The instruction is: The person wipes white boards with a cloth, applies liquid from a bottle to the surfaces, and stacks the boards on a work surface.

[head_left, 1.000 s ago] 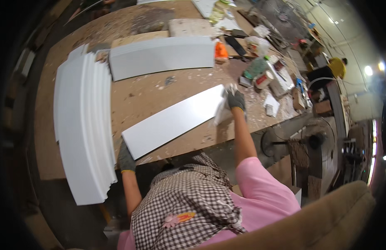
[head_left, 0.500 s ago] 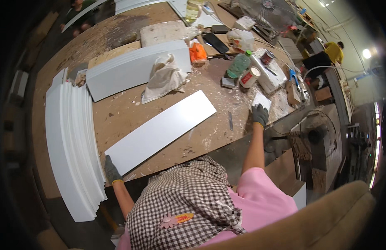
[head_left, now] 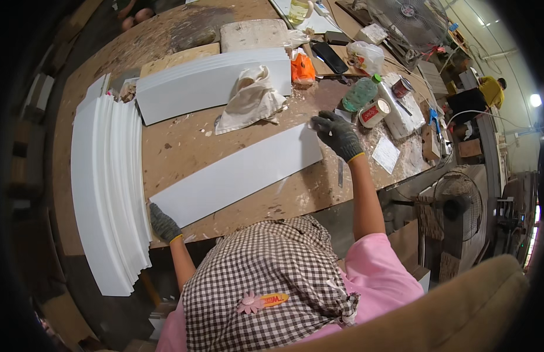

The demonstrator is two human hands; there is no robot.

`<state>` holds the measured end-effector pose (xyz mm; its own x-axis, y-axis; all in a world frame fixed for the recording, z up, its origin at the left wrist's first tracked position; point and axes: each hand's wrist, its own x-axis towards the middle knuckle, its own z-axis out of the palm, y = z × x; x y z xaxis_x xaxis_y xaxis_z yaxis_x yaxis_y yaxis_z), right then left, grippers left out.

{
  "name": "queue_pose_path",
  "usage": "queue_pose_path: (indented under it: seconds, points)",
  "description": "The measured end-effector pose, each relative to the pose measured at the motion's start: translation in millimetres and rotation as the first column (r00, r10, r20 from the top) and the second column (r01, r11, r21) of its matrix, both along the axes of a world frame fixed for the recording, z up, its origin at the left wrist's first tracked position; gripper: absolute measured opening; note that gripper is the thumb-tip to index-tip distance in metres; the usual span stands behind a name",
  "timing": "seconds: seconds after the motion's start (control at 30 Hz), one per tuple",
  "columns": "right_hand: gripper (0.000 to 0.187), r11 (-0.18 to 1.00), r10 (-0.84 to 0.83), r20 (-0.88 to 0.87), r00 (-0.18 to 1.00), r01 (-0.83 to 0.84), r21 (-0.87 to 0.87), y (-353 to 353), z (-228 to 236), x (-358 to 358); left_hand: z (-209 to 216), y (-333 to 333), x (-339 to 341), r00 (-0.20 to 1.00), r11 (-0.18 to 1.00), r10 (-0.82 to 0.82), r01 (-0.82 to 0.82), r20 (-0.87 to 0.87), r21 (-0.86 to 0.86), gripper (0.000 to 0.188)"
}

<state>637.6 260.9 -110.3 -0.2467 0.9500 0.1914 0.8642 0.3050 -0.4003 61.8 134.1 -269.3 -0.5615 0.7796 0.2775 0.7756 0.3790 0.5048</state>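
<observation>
A long white board (head_left: 239, 170) lies slantwise across the worktable in front of me. At its near left end, my left hand (head_left: 164, 224), in a dark grey glove, is closed on the edge. My right hand (head_left: 337, 135), gloved the same way, is at the far right end, its fingers bent over the corner. The palm side of that hand is hidden. A dark shadow falls on the table below that end. Right of my right hand lies a square of white paper (head_left: 386, 154), with a thin metal strip (head_left: 340, 173) nearer the board.
White boards stand in a stack (head_left: 104, 193) on the left and another (head_left: 210, 88) behind, beside a crumpled cloth (head_left: 251, 101). A green bottle (head_left: 360, 95), a white can (head_left: 374, 113) and a foam block (head_left: 402, 117) are at the right. A fan (head_left: 456, 205) stands beyond the table edge.
My right hand has left the white paper and moved left to the board's far end. My left hand stays at the near end. The view has shifted slightly.
</observation>
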Motion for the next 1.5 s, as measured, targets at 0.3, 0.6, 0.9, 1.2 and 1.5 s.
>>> queue_pose_path:
  seconds: [0.3, 0.6, 0.9, 1.2, 1.5]
  points:
    - [0.044, 0.975, 0.217, 0.182, 0.959, -0.220, -0.003, 39, -12, -17, 14, -4, 6, 0.992, 0.996, 0.086, -0.084, 0.090, -0.027, 0.038]
    - [0.042, 0.982, 0.168, 0.221, 0.961, -0.182, 0.046, 40, -4, -21, 23, 2, 13, 0.988, 0.990, 0.113, -0.103, 0.104, -0.092, 0.039]
    - [0.037, 0.989, -0.146, 0.221, 0.964, 0.151, -0.007, 38, -8, -10, 33, 3, 20, 0.977, 0.991, 0.126, -0.115, 0.174, -0.074, 0.045]
    - [0.034, 0.881, -0.472, 0.028, 0.881, 0.472, -0.030, 6, -23, 21, 37, 4, 20, 0.975, 0.990, 0.125, -0.110, 0.182, -0.088, 0.049]
    - [0.058, 0.613, -0.784, 0.241, 0.572, 0.775, 0.155, -62, -48, 62, 22, -11, -11, 0.994, 0.945, -0.018, 0.051, 0.105, -0.324, 0.040]
